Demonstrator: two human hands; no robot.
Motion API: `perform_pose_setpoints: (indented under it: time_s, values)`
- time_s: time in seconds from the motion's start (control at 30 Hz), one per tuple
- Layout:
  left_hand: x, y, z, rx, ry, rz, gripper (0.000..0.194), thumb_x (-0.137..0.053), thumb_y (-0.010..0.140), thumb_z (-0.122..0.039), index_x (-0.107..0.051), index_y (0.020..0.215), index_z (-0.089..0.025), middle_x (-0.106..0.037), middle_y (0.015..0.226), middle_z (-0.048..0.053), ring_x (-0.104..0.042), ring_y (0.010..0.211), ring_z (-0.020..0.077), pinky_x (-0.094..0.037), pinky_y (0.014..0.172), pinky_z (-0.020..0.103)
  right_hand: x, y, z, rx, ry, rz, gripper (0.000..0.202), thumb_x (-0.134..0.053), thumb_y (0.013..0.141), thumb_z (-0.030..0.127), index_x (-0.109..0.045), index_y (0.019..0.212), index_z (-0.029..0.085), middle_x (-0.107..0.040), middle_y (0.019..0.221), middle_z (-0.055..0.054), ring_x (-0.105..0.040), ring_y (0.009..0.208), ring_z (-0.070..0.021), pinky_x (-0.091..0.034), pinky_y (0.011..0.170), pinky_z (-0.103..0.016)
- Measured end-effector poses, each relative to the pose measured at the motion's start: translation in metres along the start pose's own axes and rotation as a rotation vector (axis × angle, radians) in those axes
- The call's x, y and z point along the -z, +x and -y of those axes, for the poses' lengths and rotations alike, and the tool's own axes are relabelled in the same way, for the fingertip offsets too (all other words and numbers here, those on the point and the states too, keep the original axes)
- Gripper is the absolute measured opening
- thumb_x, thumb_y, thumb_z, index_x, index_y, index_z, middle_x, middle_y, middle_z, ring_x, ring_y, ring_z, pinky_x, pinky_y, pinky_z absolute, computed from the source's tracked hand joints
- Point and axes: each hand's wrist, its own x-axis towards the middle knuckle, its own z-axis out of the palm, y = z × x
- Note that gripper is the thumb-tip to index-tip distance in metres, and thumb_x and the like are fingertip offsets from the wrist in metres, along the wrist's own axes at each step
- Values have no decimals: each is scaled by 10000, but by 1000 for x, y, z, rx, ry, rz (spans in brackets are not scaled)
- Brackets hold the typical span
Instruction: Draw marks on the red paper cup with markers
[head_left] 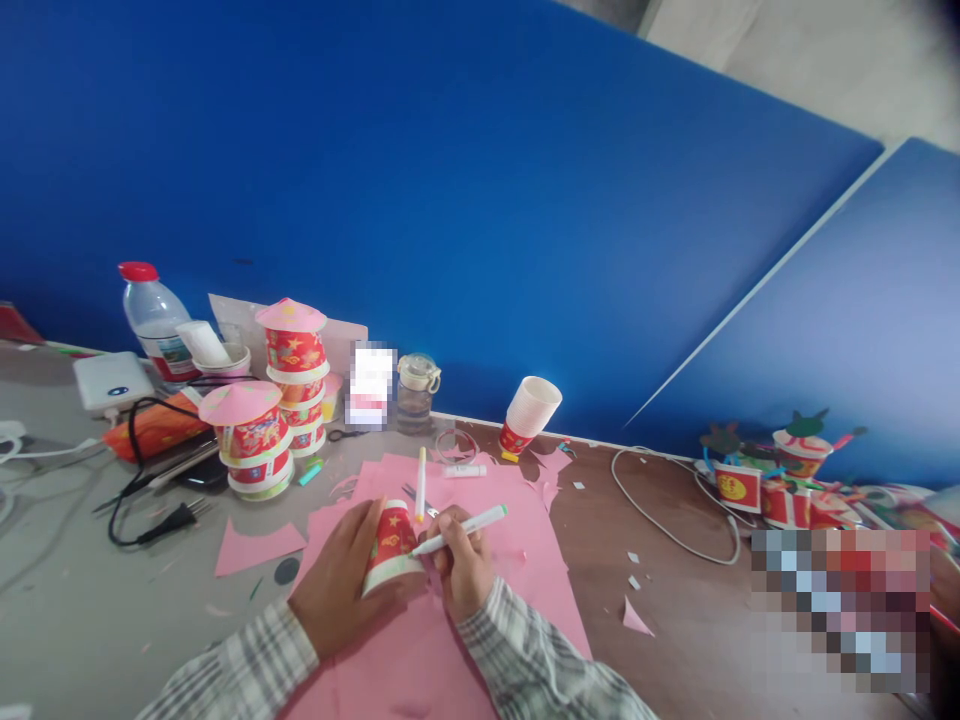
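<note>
My left hand (337, 575) is closed around a red paper cup (393, 538) with gold star patterns, tilted above pink paper (420, 655). Between the fingers of my right hand (463, 570) is a white marker (465, 527) with a green end. Its tip touches the cup near the pale rim, where green marks show. Just beyond the cup lie a yellow-and-white marker (421, 480) and scissors (410, 493), partly covered. A white marker cap or short pen (465, 471) rests at the far edge of the pink paper.
Stacked cup towers with pink paper cones (291, 316) stand left, near a bottle (161, 320), a power bank (112, 383) and a black plug (176, 518). A glass jar (416, 395) and stacked cups (534, 405) stand behind. Decorated cups (739, 490) and a co-worker's blurred area are at right.
</note>
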Motion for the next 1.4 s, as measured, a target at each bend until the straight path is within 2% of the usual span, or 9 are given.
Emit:
perform_pose_setpoints:
  time_s: [0.63,1.17,1.4]
  values:
    - [4,2,-4,4,-37,17,885,-540,586,-646,-145,1263,-234,-397,1217,76,-346,1125,281,-401,898,453,2,-2,1,-10,-20,48,279,-617,645,376,-592,474,157,-428,266,83,-282,235,-52,-237,279,-145]
    - [1,0,1,5,-1,33,901,-517,577,-675,-131,1267,-245,-378,1241,79,-331,1135,287,-391,904,462,-1,2,1,-5,-25,-17,264,-616,649,381,-573,506,162,-430,265,93,-276,206,-49,-241,238,-137]
    - [1,1,0,10,-9,22,914,-525,572,-672,-117,1269,-244,-374,1245,81,-331,1137,292,-396,897,467,1,0,0,-17,14,16,283,-581,676,379,-564,482,173,-394,250,101,-239,205,-49,-203,237,-141]
